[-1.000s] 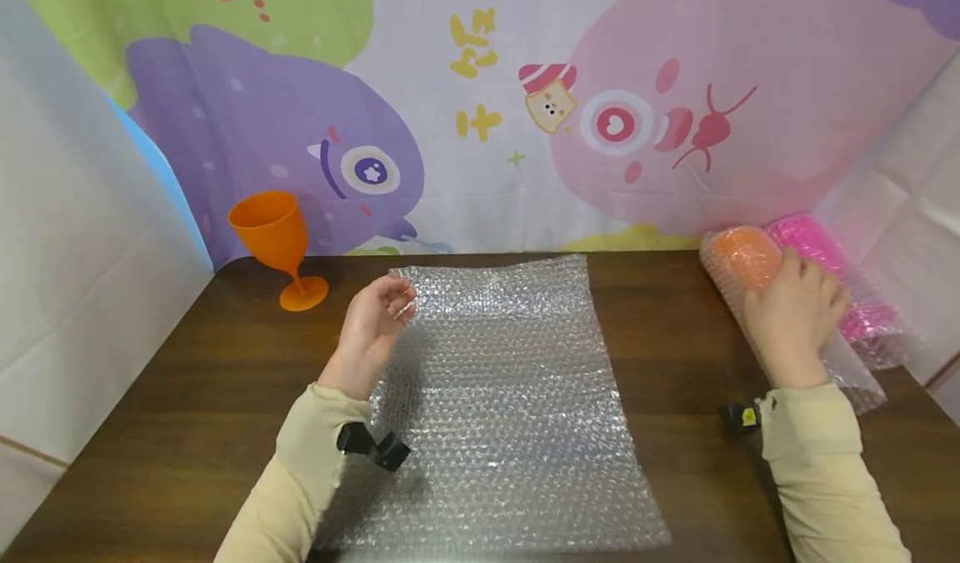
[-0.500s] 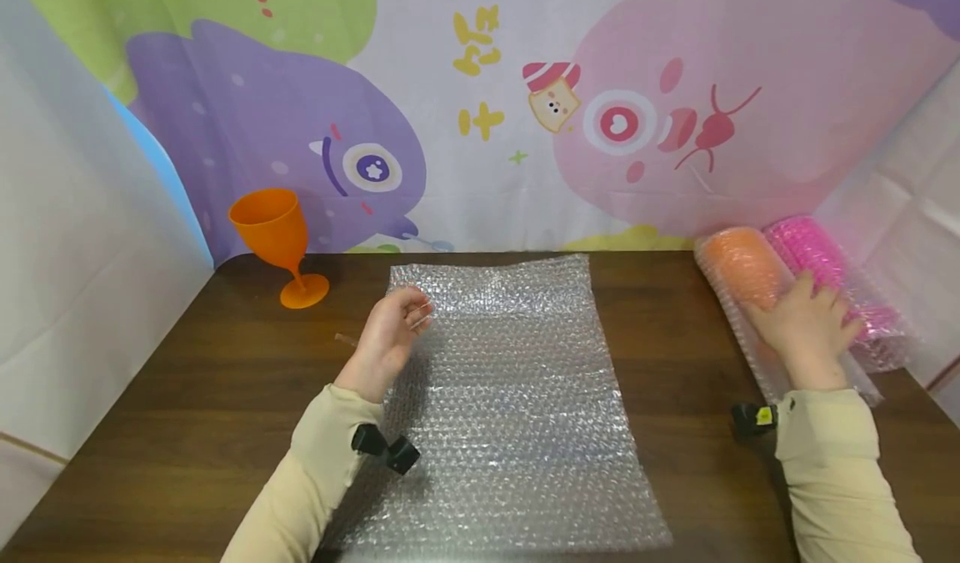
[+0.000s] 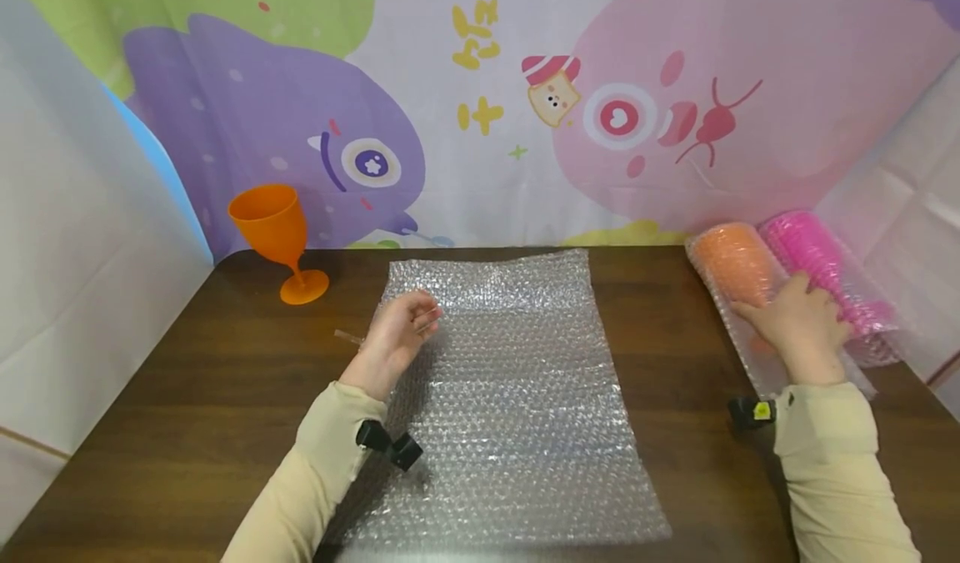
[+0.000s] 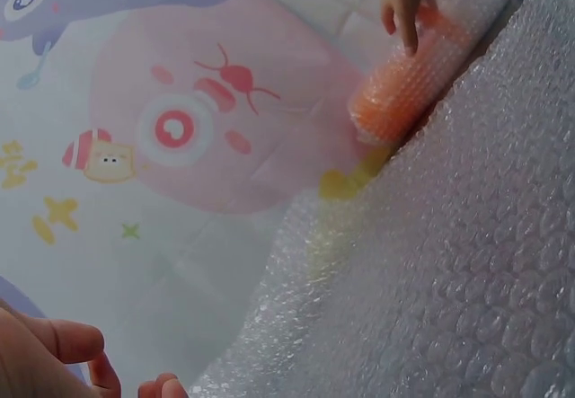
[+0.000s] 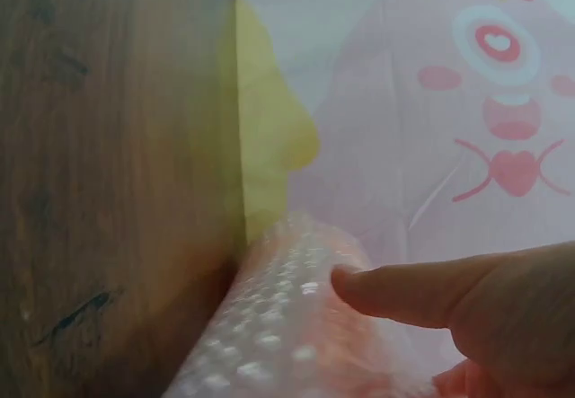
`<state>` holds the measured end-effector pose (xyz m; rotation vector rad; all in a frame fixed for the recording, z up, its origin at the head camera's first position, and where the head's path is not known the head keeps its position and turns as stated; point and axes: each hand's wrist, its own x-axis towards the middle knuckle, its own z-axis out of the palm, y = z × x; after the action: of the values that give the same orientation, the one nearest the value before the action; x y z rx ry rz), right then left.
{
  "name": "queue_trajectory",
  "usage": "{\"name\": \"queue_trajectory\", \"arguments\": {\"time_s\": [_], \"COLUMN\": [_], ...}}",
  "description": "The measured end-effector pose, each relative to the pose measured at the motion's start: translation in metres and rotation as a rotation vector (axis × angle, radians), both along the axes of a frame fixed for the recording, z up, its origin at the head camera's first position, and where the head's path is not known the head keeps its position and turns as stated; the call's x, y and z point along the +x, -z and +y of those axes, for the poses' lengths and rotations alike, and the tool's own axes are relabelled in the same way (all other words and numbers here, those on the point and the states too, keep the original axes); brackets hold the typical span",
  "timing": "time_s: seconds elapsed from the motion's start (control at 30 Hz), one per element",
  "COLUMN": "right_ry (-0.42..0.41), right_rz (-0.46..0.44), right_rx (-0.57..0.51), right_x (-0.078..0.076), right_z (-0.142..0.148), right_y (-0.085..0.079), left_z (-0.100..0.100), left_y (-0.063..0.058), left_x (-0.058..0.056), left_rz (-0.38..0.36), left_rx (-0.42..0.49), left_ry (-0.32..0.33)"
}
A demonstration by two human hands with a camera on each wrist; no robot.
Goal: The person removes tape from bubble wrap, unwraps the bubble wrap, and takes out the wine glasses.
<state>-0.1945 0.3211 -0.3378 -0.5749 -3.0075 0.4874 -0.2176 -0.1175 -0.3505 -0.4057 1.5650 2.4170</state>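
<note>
My right hand (image 3: 802, 329) lies with spread fingers on a bubble-wrapped roll (image 3: 731, 254) with something orange inside. In the right wrist view its thumb (image 5: 395, 292) rests on the clear wrap (image 5: 269, 326). Above the left edge of a flat bubble wrap sheet (image 3: 517, 413) hovers my left hand (image 3: 397, 334), fingers loosely curled and nothing held. In the left wrist view, the left fingers (image 4: 67, 340) show at the lower left corner, beside the sheet (image 4: 467, 263). An orange goblet (image 3: 273, 229) stands upright at the back left.
Against the right wall, a second bubble-wrapped roll (image 3: 813, 250) with something bright pink inside lies next to the orange one. A short clear strip (image 3: 347, 337) lies on the dark wooden table (image 3: 187, 396) by the left hand. A cartoon-printed cloth (image 3: 480, 179) hangs behind.
The left hand has moved right over the sheet's edge. The right hand has loosened and spread on the orange roll, which has shifted slightly left.
</note>
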Motion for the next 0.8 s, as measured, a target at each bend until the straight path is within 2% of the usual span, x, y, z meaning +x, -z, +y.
{"name": "queue_trajectory", "arguments": {"time_s": [0.17,0.37,0.5,0.8], "right_ry": [-0.049,-0.05,-0.059,-0.069], "right_rz": [0.003,-0.022,-0.028,-0.071], "right_rx": [0.021,-0.015,-0.027,-0.146], "right_x": [0.0,-0.001,0.0,0.004], "right_z": [-0.005,-0.006,-0.009,-0.019], "right_y": [-0.005,-0.002,0.0,-0.005], "left_z": [-0.001,0.001,0.002,0.011], "left_y": [0.0,0.004,0.008,0.012], "left_x": [0.0,-0.001,-0.002,-0.003], "left_rz": [-0.005,-0.04,-0.052,-0.048], "left_rx": [0.019,0.059,0.055,0.035], "left_ry": [0.011,0.065,0.086,0.129]}}
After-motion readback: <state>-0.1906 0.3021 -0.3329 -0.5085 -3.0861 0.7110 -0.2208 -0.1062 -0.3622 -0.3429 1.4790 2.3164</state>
